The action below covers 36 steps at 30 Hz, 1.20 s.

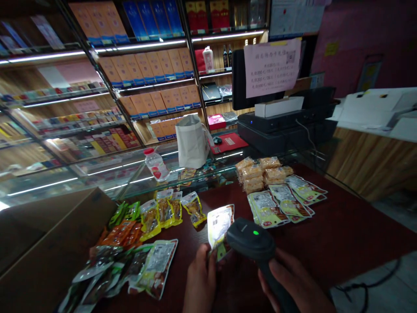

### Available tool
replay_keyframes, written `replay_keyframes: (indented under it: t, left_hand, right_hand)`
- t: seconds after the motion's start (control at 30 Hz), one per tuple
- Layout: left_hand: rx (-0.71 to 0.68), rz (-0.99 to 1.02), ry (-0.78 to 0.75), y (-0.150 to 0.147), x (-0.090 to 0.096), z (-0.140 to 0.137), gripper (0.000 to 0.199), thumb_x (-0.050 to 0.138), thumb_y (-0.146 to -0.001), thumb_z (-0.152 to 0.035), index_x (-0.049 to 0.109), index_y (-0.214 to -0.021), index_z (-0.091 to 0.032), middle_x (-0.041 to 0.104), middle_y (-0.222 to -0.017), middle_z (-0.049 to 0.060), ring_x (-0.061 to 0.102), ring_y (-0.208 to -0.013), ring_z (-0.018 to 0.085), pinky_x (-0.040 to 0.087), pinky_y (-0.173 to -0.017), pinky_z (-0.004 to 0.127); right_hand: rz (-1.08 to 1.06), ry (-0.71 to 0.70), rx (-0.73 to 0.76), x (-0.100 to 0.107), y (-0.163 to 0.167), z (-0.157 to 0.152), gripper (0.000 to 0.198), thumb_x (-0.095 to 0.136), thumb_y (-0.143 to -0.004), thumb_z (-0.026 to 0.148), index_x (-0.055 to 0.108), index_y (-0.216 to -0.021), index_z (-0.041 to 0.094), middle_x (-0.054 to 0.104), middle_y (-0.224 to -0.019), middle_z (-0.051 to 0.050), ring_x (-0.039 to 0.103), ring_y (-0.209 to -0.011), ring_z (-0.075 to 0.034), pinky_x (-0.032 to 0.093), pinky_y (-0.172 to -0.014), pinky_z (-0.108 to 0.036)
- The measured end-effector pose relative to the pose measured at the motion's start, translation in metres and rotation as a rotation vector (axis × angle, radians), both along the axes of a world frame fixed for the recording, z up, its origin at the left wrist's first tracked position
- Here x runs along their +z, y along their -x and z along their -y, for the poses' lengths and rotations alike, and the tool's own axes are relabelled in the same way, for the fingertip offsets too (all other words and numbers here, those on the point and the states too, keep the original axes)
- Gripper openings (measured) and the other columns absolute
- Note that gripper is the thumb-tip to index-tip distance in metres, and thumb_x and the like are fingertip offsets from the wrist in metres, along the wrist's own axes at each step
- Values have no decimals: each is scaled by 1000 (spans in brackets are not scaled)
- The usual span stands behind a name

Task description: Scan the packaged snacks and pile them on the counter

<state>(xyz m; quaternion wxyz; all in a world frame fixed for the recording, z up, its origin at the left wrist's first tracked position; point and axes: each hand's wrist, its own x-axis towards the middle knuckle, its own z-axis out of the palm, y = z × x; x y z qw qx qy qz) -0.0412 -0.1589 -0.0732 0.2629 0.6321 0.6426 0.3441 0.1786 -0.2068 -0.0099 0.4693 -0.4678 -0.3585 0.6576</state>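
Observation:
My left hand (202, 278) pinches the lower edge of a snack packet (220, 224), whose back is brightly lit. Wrapped round the handle of a black barcode scanner (250, 238) is my right hand (293, 278). A green light glows on top of the scanner, and its head points toward the packet, partly covering its lower right. Right of them, similar flat packets (282, 202) lie in overlapping piles. Behind these sits a stack of clear-wrapped tan snacks (259, 174). To the left lie yellow-edged pouches (163, 211), orange packets (122, 234) and another flat packet (156, 267).
An open cardboard box (61, 243) stands at the left. Beyond the dark red tabletop (345, 226) are a glass counter with a red-capped bottle (156, 164), a white bag (192, 141) and a monitor (239, 80) with a paper sign. Stocked shelves line the back.

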Motion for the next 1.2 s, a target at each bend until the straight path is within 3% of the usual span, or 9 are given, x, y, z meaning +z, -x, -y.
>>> replay_keyframes:
  t: [0.13,0.27,0.33,0.43,0.53,0.73,0.87,1.07,1.2]
  left_hand:
    - [-43,119,99,-8,3,-2,20,46,-90,-45,52,-91,-26,72,-79,3,73,-69,21,56,-62,28]
    - [-120,402,283,-29,-1,-15,39,56,-82,-58,51,-96,-22,74,-84,5,73,-66,23,57,-57,32]
    - [-176,566,382,-44,-4,-29,49,65,-75,-62,49,-97,-20,74,-89,7,73,-64,22,57,-53,31]
    - [-250,750,480,-70,-4,-54,53,73,-70,-56,48,-98,-19,73,-91,8,73,-64,19,56,-53,26]
    - [-321,812,528,-100,2,-81,46,74,-74,-46,48,-98,-17,72,-87,7,71,-60,15,55,-53,24]
    - [-371,529,628,-149,5,-121,34,62,-87,-36,44,-106,-15,69,-67,3,61,-43,11,51,-47,22]
    - [-348,393,586,-158,2,-128,39,60,-89,-28,42,-119,-12,61,-48,-4,47,-29,10,37,-36,18]
    - [-313,276,423,-147,7,-115,55,62,-85,-21,42,-135,-14,66,-62,-3,51,-35,11,36,-39,20]
    - [-298,107,194,-107,5,-86,71,60,-87,-31,32,-149,-9,65,-60,-3,62,-51,17,42,-49,23]
  right_hand:
    - [-17,-5,-45,-4,-6,2,60,65,-74,76,68,-84,17,65,-64,0,53,-48,-10,41,-49,-22]
    - [-85,-56,-54,-16,-24,-1,56,67,-76,71,68,-81,15,65,-62,0,52,-43,-8,38,-44,-20]
    - [-137,-73,-135,-23,-38,-3,53,69,-78,67,69,-87,15,66,-62,0,53,-41,-8,37,-42,-20]
    - [-177,-76,-303,-29,-60,-4,51,68,-81,63,70,-96,15,66,-64,0,54,-41,-9,39,-42,-20]
    - [-185,-105,-356,-30,-75,-2,54,64,-81,66,71,-100,16,65,-64,-1,53,-41,-11,41,-41,-24]
    - [-145,-108,-372,-39,-83,7,56,59,-84,67,69,-108,18,63,-65,-1,52,-40,-12,40,-40,-26]
    - [-134,-112,-349,-47,-84,11,57,60,-83,68,69,-110,19,64,-67,-2,53,-40,-13,40,-40,-27]
    - [-119,-79,-324,-41,-83,13,57,59,-83,69,70,-108,20,64,-66,-2,52,-43,-14,41,-42,-28]
    - [-104,-55,-251,-53,-89,17,54,55,-84,70,70,-100,20,63,-60,-2,54,-48,-17,44,-47,-29]
